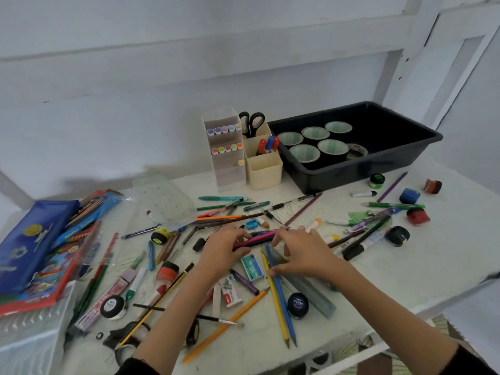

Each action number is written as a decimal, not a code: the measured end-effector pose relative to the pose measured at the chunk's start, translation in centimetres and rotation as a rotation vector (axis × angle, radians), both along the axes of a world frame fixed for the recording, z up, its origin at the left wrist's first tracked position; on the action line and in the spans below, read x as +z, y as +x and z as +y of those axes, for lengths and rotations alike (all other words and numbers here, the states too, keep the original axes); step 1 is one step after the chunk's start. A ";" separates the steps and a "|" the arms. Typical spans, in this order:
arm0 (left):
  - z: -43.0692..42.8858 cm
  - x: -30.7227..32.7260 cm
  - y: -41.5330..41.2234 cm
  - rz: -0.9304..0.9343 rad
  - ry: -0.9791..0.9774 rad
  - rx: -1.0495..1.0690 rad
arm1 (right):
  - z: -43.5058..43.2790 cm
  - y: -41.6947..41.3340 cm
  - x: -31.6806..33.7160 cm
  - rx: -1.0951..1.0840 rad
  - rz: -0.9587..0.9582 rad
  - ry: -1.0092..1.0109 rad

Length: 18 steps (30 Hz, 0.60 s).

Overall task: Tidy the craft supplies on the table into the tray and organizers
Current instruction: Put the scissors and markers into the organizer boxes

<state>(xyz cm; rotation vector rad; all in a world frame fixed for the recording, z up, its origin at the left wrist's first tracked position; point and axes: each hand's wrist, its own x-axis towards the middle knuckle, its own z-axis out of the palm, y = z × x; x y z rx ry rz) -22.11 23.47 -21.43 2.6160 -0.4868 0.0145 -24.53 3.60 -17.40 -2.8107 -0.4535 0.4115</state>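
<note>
Pens, pencils, markers and paint pots lie scattered over the white table. My left hand grips a bundle of pink and dark pens at its left end. My right hand touches the bundle's right end with its fingertips, and its thumb rests on a blue pencil and a yellow pencil beside a grey ruler. At the back stand a clear marker organizer, cream pen cups with scissors and markers, and a black tray of tape rolls.
Blue and red colour-pencil packs are stacked at the left over a clear plastic box. An overturned clear case lies mid-left. Paint pots sit at the right. The table's front edge runs close to my forearms.
</note>
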 end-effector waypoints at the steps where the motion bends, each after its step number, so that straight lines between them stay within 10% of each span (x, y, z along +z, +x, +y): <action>1: -0.1 0.0 0.0 -0.005 0.000 0.015 | -0.1 0.1 -0.3 -0.028 0.005 0.038; 7: 0.1 0.0 0.1 -0.026 -0.006 0.123 | -0.9 1.4 -2.0 -0.263 -0.033 0.407; 18: 0.4 0.5 0.6 0.020 -0.074 0.223 | -3.9 3.2 -1.2 -0.240 -0.182 0.493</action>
